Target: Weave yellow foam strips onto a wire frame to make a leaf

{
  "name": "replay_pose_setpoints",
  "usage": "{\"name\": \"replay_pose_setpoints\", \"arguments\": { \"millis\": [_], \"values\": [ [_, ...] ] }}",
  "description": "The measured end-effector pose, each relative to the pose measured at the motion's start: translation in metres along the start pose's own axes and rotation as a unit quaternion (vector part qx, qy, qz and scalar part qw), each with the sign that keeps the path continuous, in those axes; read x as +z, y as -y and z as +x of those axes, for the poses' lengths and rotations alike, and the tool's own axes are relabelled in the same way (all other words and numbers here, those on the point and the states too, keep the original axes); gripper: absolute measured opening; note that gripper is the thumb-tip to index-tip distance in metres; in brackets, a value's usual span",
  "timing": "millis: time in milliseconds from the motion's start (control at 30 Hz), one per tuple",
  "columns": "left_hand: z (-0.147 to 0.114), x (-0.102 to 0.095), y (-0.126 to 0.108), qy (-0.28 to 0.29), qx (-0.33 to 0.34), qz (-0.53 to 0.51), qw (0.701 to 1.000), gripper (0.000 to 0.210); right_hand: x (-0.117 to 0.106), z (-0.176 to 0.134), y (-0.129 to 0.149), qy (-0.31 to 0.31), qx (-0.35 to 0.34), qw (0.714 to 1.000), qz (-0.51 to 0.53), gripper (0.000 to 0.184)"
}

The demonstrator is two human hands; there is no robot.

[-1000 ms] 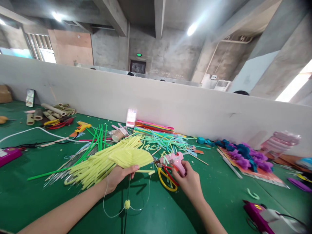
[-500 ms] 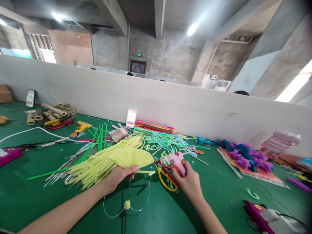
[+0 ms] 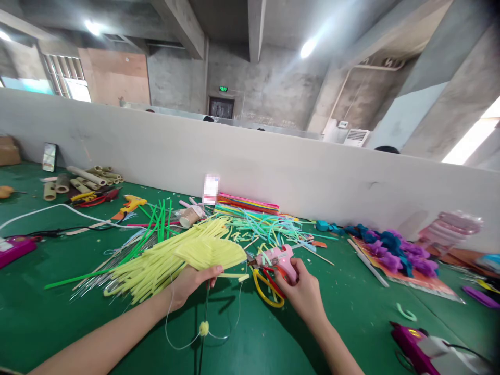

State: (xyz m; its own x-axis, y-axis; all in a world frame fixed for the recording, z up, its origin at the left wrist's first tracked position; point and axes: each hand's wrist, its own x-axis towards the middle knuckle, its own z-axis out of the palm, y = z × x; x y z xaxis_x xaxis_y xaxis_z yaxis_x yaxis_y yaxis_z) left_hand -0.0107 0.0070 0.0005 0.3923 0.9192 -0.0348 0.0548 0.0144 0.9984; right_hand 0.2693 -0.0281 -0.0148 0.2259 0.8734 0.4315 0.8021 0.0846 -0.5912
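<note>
My left hand (image 3: 197, 284) is closed on a pale yellow, fan-shaped piece (image 3: 213, 253) made of fuzzy pipe cleaners. Below it runs a thin dark wire with a small yellow fuzzy ball (image 3: 203, 328) on it, and a loop of thin pale thread curves out on both sides. My right hand (image 3: 299, 284) grips a pink hot glue gun (image 3: 279, 256), whose nozzle points left at the fan's right tip, a small distance away. Beneath the glue gun lie scissors with yellow and red handles (image 3: 269, 297). Behind my left hand spreads a heap of yellow pipe cleaners (image 3: 156, 260).
Green and blue pipe cleaners (image 3: 269, 224) lie at the back by the white partition (image 3: 250, 161). To the left are a yellow glue gun (image 3: 133, 202), pliers (image 3: 94, 197) and bamboo tubes (image 3: 88, 179). Purple and teal fuzzy flowers (image 3: 390, 250) and a purple power strip (image 3: 414, 344) are at right.
</note>
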Motion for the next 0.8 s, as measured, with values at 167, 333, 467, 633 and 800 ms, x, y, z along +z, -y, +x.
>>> {"name": "replay_pose_setpoints", "arguments": {
  "millis": [167, 333, 467, 633, 800],
  "values": [
    [-0.0006, 0.0009, -0.0004, 0.002, 0.0, -0.001, 1.0, 0.04, 0.001, 0.0001, -0.0021, -0.007, 0.006, 1.0, -0.003, 0.035],
    [-0.0006, 0.0013, -0.0016, 0.001, 0.003, 0.004, 1.0, 0.04, 0.0005, -0.001, -0.0033, -0.007, 0.008, 1.0, -0.002, 0.035],
    [-0.0005, 0.0015, -0.0018, -0.001, -0.004, 0.003, 1.0, 0.04, 0.0013, -0.0001, -0.003, -0.006, 0.009, 1.0, -0.003, 0.035],
    [-0.0006, 0.0013, -0.0013, -0.003, 0.0, 0.004, 1.0, 0.04, 0.0015, 0.0004, -0.0019, -0.007, 0.01, 1.0, -0.005, 0.035],
    [0.0013, -0.0002, 0.0008, -0.005, 0.0, -0.004, 1.0, 0.04, 0.0004, -0.0007, -0.0019, 0.003, 0.008, 1.0, -0.001, 0.034]
  ]
}}
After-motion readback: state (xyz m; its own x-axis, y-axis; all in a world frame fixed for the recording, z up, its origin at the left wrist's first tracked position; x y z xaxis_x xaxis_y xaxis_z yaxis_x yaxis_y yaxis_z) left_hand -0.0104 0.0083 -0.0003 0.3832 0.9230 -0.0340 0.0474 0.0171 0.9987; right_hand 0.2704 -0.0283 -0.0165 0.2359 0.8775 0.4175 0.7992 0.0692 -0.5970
